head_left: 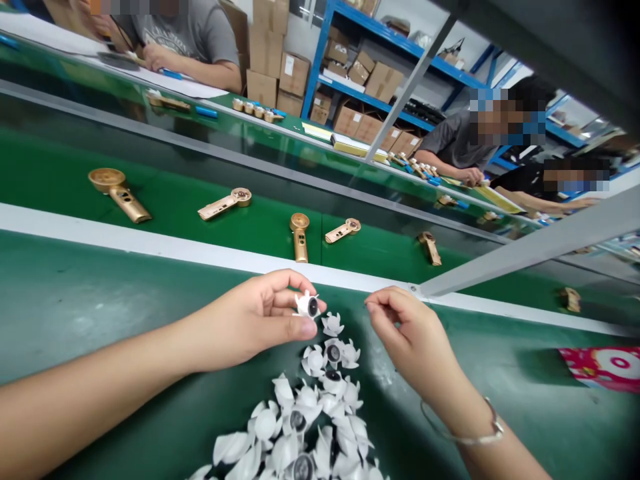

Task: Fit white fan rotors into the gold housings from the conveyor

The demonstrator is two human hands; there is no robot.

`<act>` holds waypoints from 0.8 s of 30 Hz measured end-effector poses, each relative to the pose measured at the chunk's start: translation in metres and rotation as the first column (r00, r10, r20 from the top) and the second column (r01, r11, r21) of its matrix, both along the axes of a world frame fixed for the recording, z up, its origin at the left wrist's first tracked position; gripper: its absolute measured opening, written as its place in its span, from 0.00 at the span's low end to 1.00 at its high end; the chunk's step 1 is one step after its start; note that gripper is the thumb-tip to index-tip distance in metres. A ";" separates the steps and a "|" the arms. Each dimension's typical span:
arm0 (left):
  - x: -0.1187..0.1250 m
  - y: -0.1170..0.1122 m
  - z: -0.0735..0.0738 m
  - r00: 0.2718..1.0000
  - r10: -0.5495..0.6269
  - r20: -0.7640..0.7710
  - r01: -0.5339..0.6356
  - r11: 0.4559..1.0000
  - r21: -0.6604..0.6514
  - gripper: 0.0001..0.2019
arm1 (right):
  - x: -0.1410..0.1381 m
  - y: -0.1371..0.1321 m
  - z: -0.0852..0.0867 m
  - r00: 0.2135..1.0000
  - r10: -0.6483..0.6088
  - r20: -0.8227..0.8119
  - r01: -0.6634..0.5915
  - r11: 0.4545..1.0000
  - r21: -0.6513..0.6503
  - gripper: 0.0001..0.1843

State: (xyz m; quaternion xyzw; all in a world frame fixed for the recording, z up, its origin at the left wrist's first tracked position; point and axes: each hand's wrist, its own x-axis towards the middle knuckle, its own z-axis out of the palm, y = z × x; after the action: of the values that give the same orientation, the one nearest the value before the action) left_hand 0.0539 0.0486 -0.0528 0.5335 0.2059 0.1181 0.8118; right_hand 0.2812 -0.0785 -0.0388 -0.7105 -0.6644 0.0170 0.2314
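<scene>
Between the thumb and fingers of my left hand point(280, 313) is a small white fan blade point(304, 305), its dark round hub turned to the right. My right hand point(407, 327) hovers to the right of it, thumb and index fingertips pinched together; whatever is between them, if anything, is too small to make out. Below both hands a heap of white fan blades point(265, 421) spreads over the green work surface point(165, 413). Some show dark hubs, others lie with their plain side up. A loose fan blade point(333, 325) lies at the heap's far tip, close to my left fingertips.
Gold fan housings point(300, 237) lie spaced along the green belt point(240, 233) past a white rail point(200, 257). A slanted metal post point(525, 247) rises at right, near a pink-red packet point(603, 367). Across the line, people work beside blue shelving point(375, 43) with cardboard boxes.
</scene>
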 end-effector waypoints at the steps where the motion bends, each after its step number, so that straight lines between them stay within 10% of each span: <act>1: 0.000 -0.003 0.001 0.998 0.002 0.059 0.002 0.997 -0.079 0.15 | -0.016 0.002 0.008 0.996 0.056 -0.069 -0.054 0.998 0.022 0.07; 7: -0.001 -0.014 0.009 0.979 0.035 0.199 0.022 0.961 -0.277 0.15 | -0.069 0.008 0.034 0.909 0.240 -0.341 -0.195 0.967 0.162 0.07; 18: -0.001 -0.018 0.009 0.970 0.136 0.203 -0.073 0.955 -0.289 0.16 | -0.067 0.011 0.028 0.951 0.266 -0.156 -0.233 0.952 0.198 0.11; 24: 0.003 -0.007 0.005 0.953 0.235 0.190 -0.184 0.950 -0.252 0.14 | -0.058 0.012 0.024 0.892 0.434 0.124 -0.451 0.872 0.194 0.27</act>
State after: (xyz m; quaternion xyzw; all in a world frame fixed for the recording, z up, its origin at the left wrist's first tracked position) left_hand 0.0568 0.0418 -0.0479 0.3941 0.1839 0.2373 0.8687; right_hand 0.2237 -0.0668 -0.0152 -0.5102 -0.8154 -0.0304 0.2720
